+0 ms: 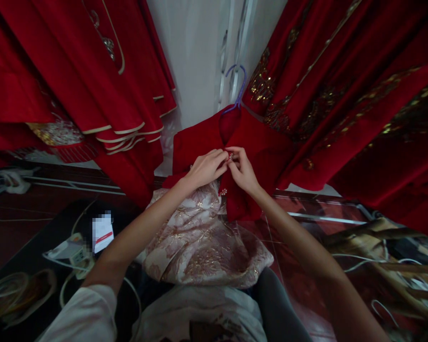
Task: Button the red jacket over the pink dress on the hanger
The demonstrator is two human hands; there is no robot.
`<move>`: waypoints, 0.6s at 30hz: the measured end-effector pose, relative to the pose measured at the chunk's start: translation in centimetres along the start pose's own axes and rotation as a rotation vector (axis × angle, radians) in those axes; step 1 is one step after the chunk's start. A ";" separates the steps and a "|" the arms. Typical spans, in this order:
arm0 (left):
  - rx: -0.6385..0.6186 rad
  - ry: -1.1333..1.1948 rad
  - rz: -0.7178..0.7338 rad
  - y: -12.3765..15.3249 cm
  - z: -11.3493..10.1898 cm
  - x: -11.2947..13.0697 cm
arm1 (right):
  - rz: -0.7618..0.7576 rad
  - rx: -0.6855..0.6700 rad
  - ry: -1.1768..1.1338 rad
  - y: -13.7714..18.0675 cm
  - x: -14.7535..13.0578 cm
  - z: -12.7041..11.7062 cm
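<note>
A red jacket hangs in front of me on a purple hanger. Its front edges meet at a jewelled button, which both hands pinch from either side. My left hand has its fingers bent and closed on the left side of the button. From the right, my right hand holds thumb and fingers curled at the same spot. A second jewelled button shows lower on the front edge. Pale pink brocade fabric with gold threads lies over my lap, below the jacket. The fingertips partly hide the button.
Red garments with gold trim hang at the left, and sequinned red garments at the right. A dark table at lower left bears a lit phone, a power strip and cords. Piled items lie at lower right.
</note>
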State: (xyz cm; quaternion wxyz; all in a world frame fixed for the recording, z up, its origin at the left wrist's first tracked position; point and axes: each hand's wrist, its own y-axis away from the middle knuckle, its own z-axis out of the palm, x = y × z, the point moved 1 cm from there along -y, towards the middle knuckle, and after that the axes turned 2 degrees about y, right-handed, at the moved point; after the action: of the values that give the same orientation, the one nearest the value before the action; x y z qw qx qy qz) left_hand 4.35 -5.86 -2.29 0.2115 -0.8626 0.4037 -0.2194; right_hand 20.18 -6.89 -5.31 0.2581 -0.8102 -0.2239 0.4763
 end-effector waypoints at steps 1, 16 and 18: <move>-0.010 0.022 0.017 0.3 0.2 -0.1 | 0.014 0.060 0.027 0.6 0.0 0.6; 0.037 -0.038 -0.347 10.1 1.8 -6.8 | -0.039 -0.065 0.330 8.7 3.6 1.6; 0.086 0.000 -0.407 11.2 1.3 -7.4 | 0.015 -0.052 0.305 8.8 4.3 1.0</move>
State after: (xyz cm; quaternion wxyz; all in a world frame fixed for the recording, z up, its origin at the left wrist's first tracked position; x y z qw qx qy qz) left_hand -5.99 -6.35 -10.92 0.1996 -0.9166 0.2112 -0.2746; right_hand 22.25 -10.81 -14.06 0.2643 -0.8813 -0.1883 0.3435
